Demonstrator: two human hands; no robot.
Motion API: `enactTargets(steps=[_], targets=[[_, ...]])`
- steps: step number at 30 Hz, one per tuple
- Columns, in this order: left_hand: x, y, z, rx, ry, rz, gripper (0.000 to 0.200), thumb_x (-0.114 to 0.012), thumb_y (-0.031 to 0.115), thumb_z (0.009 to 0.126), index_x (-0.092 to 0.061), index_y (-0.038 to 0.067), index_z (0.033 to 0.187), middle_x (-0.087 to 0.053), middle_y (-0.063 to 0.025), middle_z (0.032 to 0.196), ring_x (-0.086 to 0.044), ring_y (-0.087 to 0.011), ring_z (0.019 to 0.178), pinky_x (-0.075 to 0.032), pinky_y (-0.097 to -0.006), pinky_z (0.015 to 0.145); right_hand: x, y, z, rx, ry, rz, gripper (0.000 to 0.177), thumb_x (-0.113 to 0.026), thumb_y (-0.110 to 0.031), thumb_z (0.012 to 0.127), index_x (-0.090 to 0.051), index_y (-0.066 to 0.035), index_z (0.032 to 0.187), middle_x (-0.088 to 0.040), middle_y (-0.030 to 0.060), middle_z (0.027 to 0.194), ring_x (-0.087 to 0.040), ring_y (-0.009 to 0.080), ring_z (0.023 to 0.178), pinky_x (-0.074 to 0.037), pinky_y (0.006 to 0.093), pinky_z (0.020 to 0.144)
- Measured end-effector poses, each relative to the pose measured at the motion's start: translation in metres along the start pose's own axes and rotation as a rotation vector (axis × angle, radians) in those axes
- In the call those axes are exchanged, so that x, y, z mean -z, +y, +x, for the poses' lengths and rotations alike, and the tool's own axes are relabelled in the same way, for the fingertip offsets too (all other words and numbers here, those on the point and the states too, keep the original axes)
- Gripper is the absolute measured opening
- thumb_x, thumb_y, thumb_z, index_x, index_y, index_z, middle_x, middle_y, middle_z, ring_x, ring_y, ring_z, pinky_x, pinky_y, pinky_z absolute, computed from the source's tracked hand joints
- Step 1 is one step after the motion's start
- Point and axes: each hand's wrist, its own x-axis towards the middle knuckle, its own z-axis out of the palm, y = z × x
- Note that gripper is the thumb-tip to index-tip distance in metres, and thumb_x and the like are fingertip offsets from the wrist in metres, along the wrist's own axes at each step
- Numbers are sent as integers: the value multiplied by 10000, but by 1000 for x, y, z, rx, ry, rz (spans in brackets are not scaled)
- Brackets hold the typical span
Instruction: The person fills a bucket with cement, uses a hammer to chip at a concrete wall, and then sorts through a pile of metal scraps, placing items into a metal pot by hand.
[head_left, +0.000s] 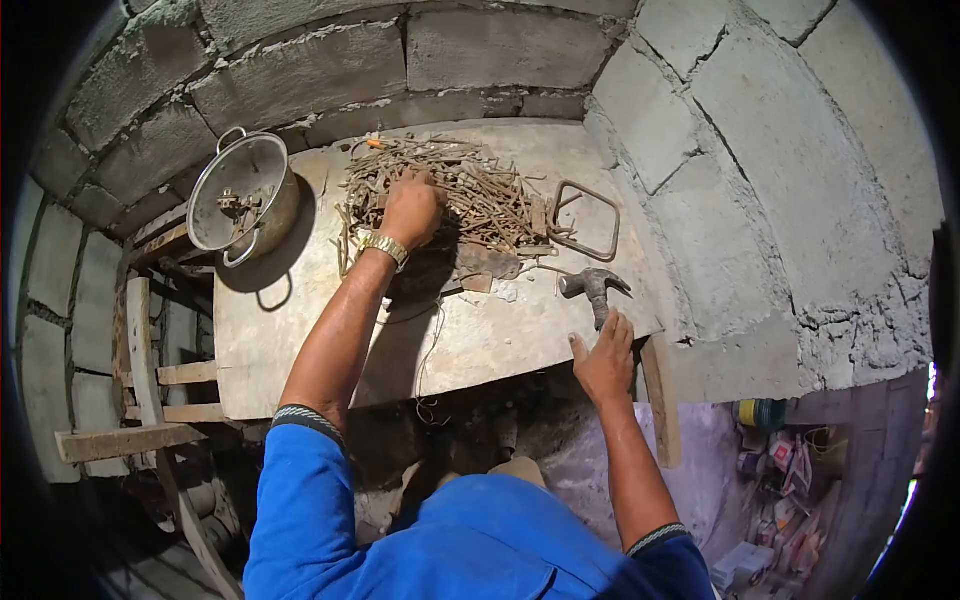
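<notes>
A heap of rusty nails and metal scraps (480,195) lies at the back of the pale board (290,340). My left hand (411,210), with a metal watch at the wrist, reaches into the heap's left part; its fingertips are hidden among the pieces. Near the board's front right edge, my right hand (606,362) is palm down with fingers apart, its fingertips by the lower end of the hammer (596,290). The hammer's dark head points away from me. Whether the fingers touch its handle is unclear.
A metal pot (290,215) with two loop handles and small metal parts inside stands at the left. A bent rod frame (612,222) lies right of the heap. Block walls (500,50) enclose the back and right. Wooden pieces (145,350) stand at the left.
</notes>
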Motion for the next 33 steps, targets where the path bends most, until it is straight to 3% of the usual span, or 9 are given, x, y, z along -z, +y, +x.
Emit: enactTargets(steps=[5,7,9,11,12,17,24,29,33], targets=[[-1,-1,4,-8,10,72,52,-665,75,748,-716,82,741,-633,-131,963,-586,-331,980,-487,-459,826,-1,1,0,-16,-24,-2,868,-731,-396,862,-289,61,1453,-385,233,1440,-327,396,1384,-421,513,1061],[5,-9,7,17,115,-7,30,-658,73,745,-687,65,737,-651,-124,908,-620,-339,878,-499,-490,767,1,1,1,-18,-30,9,870,-730,-401,861,-289,58,1454,-383,233,1441,-323,395,1386,-419,514,1062],[38,-3,9,9,49,-18,52,-636,80,839,-653,42,808,-678,-101,858,-675,-284,791,-535,-449,710,0,2,1,-24,-40,25,871,-728,-405,861,-289,55,1455,-381,234,1443,-319,395,1388,-418,514,1063],[62,16,-5,574,189,-1137,85,-612,108,938,-627,26,917,-694,-83,847,-713,-221,793,-563,-366,692,-2,3,1,-13,-18,29,875,-724,-417,861,-288,48,1461,-381,232,1444,-322,394,1386,-411,517,1069],[69,17,-12,626,163,-1437,123,-612,141,984,-598,18,989,-688,-95,895,-719,-193,855,-590,-305,726,-2,3,1,-4,-20,37,875,-724,-417,861,-288,48,1461,-381,232,1444,-322,394,1386,-411,517,1069],[74,28,-41,650,253,-1757,144,-652,104,957,-591,24,1060,-676,-116,943,-725,-255,859,-622,-315,707,2,-2,1,-57,-53,5,877,-723,-413,860,-286,40,1471,-384,233,1445,-327,394,1385,-393,511,1089],[87,23,-83,757,373,-1779,231,-651,25,932,-504,22,1110,-658,-119,921,-733,-292,878,-647,-314,679,-4,2,-1,-23,-39,-34,857,-701,-424,882,-290,35,1479,-393,239,1457,-346,405,1382,-383,506,1103],[106,-10,-156,782,512,-1551,464,-710,16,874,-443,-28,1251,-643,-101,911,-683,-188,730,-577,-262,630,-9,6,-2,-11,-14,-38,858,-689,-435,892,-303,47,1488,-402,269,1469,-346,410,1400,-372,498,1118],[133,-33,-256,945,574,-1382,249,-704,33,890,-598,-39,1103,-658,-84,893,-659,-145,729,-561,-256,652,-34,32,3,9,-6,9,782,-682,-357,919,-333,42,1494,-371,301,1501,-349,439,1403,-296,493,1167]])
